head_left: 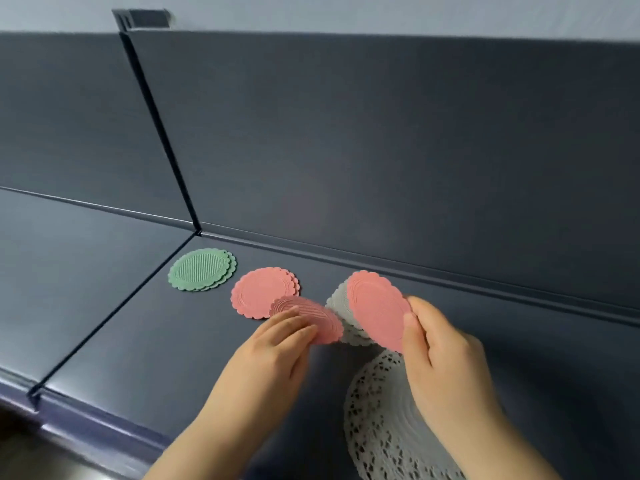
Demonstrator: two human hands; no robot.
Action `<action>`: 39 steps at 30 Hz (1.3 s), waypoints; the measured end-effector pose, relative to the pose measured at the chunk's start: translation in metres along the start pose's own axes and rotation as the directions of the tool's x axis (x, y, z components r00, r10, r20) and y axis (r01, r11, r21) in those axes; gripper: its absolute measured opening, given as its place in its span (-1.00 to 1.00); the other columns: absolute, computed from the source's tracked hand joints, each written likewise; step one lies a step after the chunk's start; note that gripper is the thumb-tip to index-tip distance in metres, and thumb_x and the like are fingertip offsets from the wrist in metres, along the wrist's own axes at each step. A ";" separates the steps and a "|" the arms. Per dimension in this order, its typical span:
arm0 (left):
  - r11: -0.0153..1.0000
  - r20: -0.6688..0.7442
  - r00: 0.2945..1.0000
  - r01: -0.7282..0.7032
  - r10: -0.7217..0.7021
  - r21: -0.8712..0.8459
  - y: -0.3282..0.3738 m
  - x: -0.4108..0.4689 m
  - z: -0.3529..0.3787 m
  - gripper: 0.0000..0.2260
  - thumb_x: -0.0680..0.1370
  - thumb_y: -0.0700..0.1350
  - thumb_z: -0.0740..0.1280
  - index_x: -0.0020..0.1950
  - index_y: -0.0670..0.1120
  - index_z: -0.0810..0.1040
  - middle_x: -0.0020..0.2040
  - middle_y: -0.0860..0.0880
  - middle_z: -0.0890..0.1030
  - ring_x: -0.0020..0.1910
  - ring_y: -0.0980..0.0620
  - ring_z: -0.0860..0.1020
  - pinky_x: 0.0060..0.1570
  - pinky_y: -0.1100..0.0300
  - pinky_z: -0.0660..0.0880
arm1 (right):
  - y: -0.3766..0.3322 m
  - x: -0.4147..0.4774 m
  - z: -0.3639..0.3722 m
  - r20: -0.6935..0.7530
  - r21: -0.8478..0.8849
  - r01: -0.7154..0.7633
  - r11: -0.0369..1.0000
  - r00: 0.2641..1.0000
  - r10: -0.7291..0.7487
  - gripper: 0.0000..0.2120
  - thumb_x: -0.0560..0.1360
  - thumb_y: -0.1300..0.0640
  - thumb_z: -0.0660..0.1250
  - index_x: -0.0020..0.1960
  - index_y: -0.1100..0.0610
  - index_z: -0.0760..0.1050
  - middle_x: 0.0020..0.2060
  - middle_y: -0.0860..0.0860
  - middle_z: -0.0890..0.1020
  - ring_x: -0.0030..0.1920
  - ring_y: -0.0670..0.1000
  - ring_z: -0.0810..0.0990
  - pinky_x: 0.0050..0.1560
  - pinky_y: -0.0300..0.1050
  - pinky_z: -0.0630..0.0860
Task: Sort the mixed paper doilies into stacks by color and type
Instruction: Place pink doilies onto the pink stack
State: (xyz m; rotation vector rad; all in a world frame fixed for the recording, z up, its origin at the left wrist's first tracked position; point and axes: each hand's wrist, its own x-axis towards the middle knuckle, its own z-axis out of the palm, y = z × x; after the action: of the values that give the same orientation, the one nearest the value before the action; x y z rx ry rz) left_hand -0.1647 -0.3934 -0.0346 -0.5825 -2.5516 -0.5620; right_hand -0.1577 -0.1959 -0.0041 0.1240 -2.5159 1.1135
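Head | left fingers (294, 332) pinch ribbed pink doily (313, 315) | right fingers (412, 325) pinch plain pink doily (377, 310) | shelf (166, 341): green stack (202, 270), pink stack (259, 292)

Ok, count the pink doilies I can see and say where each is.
3: a stack's top pink doily on the table, right of the green stack, others likely beneath; a ribbed pink doily in the left hand; a plain pink doily in the right hand.
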 end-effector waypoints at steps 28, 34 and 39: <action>0.944 0.278 0.906 -0.331 0.319 -0.003 -0.201 0.017 -0.059 -0.65 0.16 -0.02 0.60 -0.08 0.09 0.69 -0.09 0.11 0.68 -0.12 0.08 0.66 -0.23 0.23 0.57 | -0.080 0.043 0.196 0.231 -0.460 0.002 0.888 0.966 0.118 -0.63 0.53 0.04 0.12 0.31 0.05 0.39 0.39 -0.05 0.34 0.44 -0.09 0.14 0.36 -0.26 0.11; 0.947 0.246 0.921 -0.320 0.303 0.031 -0.202 0.007 -0.062 -0.67 0.22 0.01 0.58 -0.04 0.08 0.68 -0.07 0.10 0.68 -0.08 0.08 0.65 -0.17 0.21 0.59 | -0.082 0.041 0.193 0.227 -0.377 -0.075 0.923 0.959 0.171 -0.53 0.51 -0.06 0.20 0.40 0.00 0.29 0.45 -0.12 0.20 0.45 -0.19 -0.01 0.36 -0.31 -0.03; 0.953 0.258 0.922 -0.303 0.290 0.010 -0.192 0.005 -0.060 -0.68 0.29 0.00 0.54 0.02 0.05 0.66 -0.03 0.09 0.67 -0.04 0.04 0.64 -0.09 0.15 0.59 | -0.090 0.028 0.184 0.265 -0.375 -0.068 0.925 0.948 0.178 -0.50 0.55 -0.12 0.13 0.45 -0.05 0.15 0.47 -0.14 0.13 0.46 -0.14 -0.05 0.41 -0.22 -0.03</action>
State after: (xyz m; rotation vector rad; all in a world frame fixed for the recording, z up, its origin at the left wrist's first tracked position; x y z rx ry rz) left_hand -0.2415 -0.5791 -0.0373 -1.0615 -2.6286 -0.3322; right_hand -0.2196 -0.3888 -0.0432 0.0298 -2.9896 0.6933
